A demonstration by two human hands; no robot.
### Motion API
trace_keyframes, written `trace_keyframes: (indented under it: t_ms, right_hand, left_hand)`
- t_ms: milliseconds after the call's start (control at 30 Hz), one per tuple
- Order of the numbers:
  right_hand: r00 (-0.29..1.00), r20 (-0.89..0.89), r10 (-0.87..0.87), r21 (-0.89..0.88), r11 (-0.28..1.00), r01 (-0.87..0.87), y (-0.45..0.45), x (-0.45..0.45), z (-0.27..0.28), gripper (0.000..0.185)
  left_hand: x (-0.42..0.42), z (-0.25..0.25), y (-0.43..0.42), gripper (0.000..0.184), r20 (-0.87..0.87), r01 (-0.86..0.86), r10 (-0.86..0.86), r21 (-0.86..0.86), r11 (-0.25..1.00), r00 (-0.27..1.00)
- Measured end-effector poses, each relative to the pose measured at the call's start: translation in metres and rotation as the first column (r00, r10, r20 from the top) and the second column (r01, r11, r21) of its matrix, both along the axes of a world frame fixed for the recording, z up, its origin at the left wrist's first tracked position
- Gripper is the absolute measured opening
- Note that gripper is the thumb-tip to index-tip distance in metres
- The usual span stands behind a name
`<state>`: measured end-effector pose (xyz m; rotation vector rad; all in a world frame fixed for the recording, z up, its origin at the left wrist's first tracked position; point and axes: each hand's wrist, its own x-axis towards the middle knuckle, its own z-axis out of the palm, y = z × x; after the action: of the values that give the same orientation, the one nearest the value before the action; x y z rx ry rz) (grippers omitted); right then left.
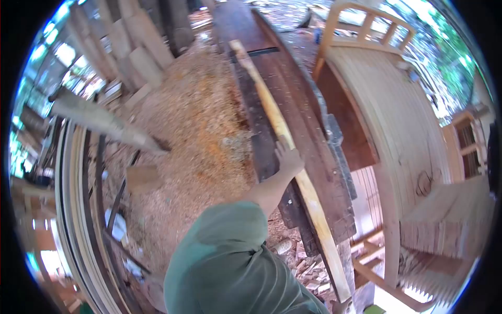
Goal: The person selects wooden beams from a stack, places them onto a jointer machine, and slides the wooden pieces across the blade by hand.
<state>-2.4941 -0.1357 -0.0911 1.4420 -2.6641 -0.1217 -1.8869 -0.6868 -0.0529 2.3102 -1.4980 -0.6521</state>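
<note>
From where I am standing, the left hand [289, 161] is resting on the strip [314, 206] near the centre of the frame, its fingers lying over the wood; I am unable to tell whether it is gripping, and the right hand is out of view. The strip is lying lengthwise along the bench [327, 180], running from upper centre to lower right. Shavings [204, 104] are covering the ground at left, and boards [144, 39] are leaning at upper left.

Strip [309, 193]: pale wood, smooth. Bench [312, 118]: dark wood, worn. Near sleeve [227, 227]: matt cloth. Right panel [389, 99]: smooth, grained wood. Left ground [193, 123]: rough wood shavings.
</note>
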Motion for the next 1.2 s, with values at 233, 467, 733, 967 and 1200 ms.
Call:
trace_keyframes:
  t_ms: [233,467,733,967,1200]
  right_hand:
    - [0.838,0.541,-0.064,0.211,0.975,-0.062,-0.098,0.022,0.014,0.080]
    - [0.439,0.820,-0.368,0.475,0.865,-0.162,-0.096,0.007,0.048,0.084]
    - [0.196,0.767,-0.611,0.641,0.744,-0.190,-0.055,-0.005,0.091,0.088]
    - [0.556,0.776,-0.299,0.416,0.905,-0.094,-0.017,0.005,0.052,0.093]
    - [0.890,0.456,0.000,0.286,0.947,-0.146,-0.133,0.205,0.103,0.096]
  left_hand:
    - [-0.128,0.027,0.108,0.067,-0.192,-0.101,0.134,0.175,0.979,0.972]
    - [-0.180,0.026,0.131,0.067,-0.154,-0.059,0.090,0.197,0.979,0.984]
    - [-0.177,0.006,0.132,0.067,-0.123,-0.014,0.023,0.073,0.997,0.992]
    - [-0.129,0.027,0.142,0.065,-0.149,-0.100,0.114,0.099,0.990,0.982]
    - [-0.126,-0.004,0.171,0.071,-0.187,-0.133,0.108,-0.129,0.983,0.976]
